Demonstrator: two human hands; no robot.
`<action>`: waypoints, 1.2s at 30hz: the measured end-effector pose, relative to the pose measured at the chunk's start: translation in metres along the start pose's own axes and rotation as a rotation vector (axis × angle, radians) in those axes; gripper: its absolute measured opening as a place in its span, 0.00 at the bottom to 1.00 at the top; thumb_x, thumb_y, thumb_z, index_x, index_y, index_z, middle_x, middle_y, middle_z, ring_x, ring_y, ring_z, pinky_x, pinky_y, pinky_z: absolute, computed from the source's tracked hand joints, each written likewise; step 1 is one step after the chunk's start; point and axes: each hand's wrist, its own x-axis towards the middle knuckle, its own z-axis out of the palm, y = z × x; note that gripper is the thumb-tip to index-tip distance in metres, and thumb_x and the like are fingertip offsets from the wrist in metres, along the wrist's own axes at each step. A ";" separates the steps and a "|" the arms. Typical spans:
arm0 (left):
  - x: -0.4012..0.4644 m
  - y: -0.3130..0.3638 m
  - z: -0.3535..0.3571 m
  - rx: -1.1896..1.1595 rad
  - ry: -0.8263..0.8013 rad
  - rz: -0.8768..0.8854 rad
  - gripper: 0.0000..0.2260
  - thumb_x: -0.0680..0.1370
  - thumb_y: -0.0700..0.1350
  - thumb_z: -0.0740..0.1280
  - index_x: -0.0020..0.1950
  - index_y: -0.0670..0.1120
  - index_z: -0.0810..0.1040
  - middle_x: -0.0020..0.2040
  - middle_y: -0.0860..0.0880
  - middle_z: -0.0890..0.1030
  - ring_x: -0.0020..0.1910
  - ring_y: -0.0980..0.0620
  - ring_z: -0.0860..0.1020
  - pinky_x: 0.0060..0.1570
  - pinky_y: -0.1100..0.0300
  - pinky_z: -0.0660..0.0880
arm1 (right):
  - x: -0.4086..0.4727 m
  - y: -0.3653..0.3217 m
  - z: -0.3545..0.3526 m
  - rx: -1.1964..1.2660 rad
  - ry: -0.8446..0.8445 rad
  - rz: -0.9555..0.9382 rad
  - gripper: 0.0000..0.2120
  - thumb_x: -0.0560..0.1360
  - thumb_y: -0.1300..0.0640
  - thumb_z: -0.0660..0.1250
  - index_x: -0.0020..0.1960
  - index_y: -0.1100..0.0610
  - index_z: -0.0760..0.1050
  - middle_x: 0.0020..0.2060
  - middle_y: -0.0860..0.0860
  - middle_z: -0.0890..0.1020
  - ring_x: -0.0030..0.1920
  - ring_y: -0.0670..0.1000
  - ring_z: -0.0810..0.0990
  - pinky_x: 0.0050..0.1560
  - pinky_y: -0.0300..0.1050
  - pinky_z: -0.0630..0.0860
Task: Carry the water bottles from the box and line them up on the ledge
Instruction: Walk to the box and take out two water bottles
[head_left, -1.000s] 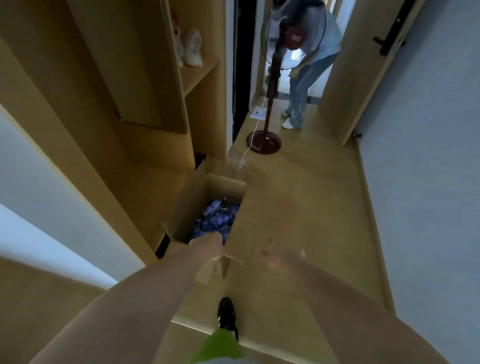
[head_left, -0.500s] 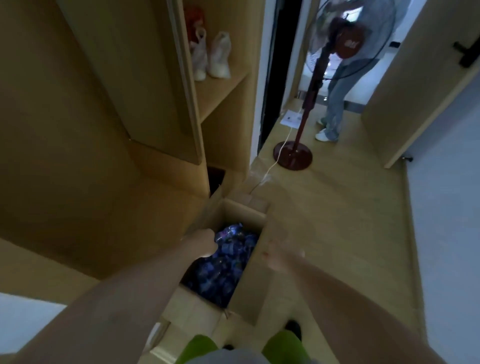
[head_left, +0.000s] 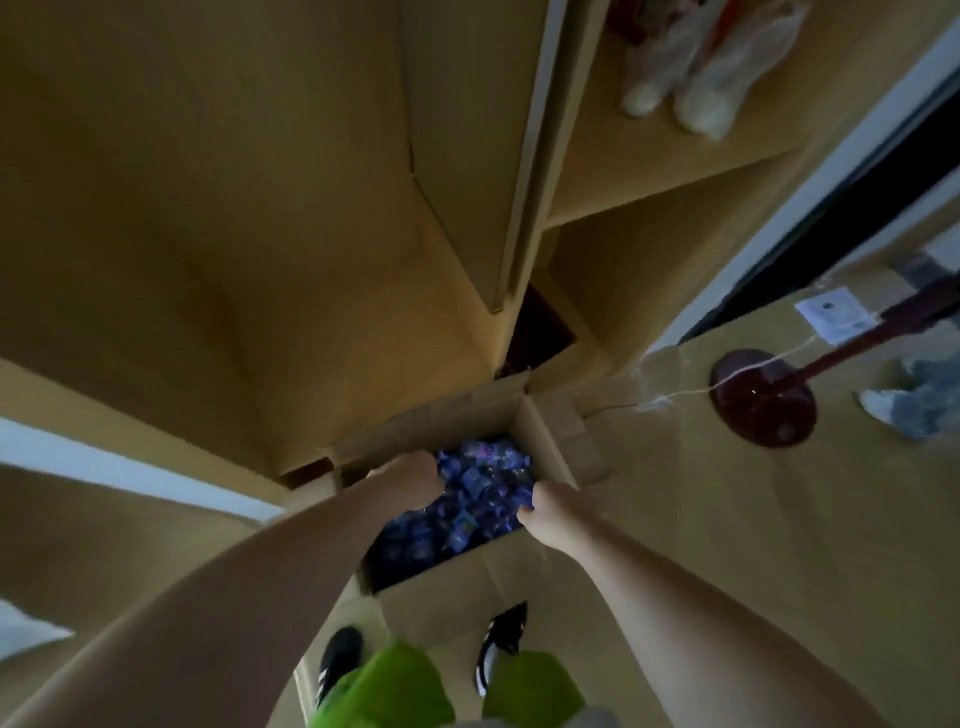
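Note:
An open cardboard box (head_left: 550, 441) stands on the wooden floor just in front of my feet. It is full of water bottles (head_left: 475, 488) with blue-purple labels, lying jumbled in dim light. My left hand (head_left: 410, 475) reaches down into the box's left side, its fingers down among the bottles. My right hand (head_left: 545, 506) dips in at the right side, its fingers hidden behind the knuckles. What either hand holds does not show. The low wooden ledge (head_left: 332, 343) of the wall recess lies directly behind and left of the box.
A dark red fan base (head_left: 761, 397) with a white cord stands on the floor to the right. Another person's shoe (head_left: 883, 408) is beside it. A shelf above holds bagged items (head_left: 691, 88). My black shoes (head_left: 501, 642) stand at the box's near flap.
I have stepped up to the box and bent over it. Both hands have gone from above the rim down into the bottles; the right hand moved in from outside the box.

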 end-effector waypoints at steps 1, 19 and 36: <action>-0.001 0.000 0.002 -0.016 0.011 -0.021 0.14 0.82 0.46 0.56 0.42 0.43 0.74 0.38 0.46 0.74 0.37 0.49 0.74 0.39 0.57 0.69 | 0.007 0.005 -0.003 -0.019 -0.018 -0.013 0.18 0.81 0.47 0.57 0.35 0.54 0.63 0.32 0.50 0.69 0.36 0.53 0.71 0.40 0.47 0.67; 0.020 -0.065 0.077 -0.381 0.151 -0.341 0.14 0.81 0.43 0.57 0.61 0.37 0.76 0.52 0.41 0.78 0.46 0.47 0.73 0.45 0.56 0.71 | 0.060 -0.056 0.039 -0.348 -0.198 -0.349 0.13 0.83 0.50 0.54 0.55 0.58 0.71 0.43 0.53 0.75 0.49 0.57 0.76 0.45 0.48 0.69; 0.283 -0.075 0.188 -0.524 0.191 -0.459 0.14 0.80 0.43 0.58 0.65 0.44 0.73 0.62 0.42 0.76 0.59 0.41 0.75 0.60 0.47 0.73 | 0.301 -0.005 0.196 -0.128 -0.326 -0.239 0.12 0.81 0.54 0.56 0.57 0.61 0.71 0.54 0.59 0.78 0.52 0.59 0.77 0.44 0.44 0.66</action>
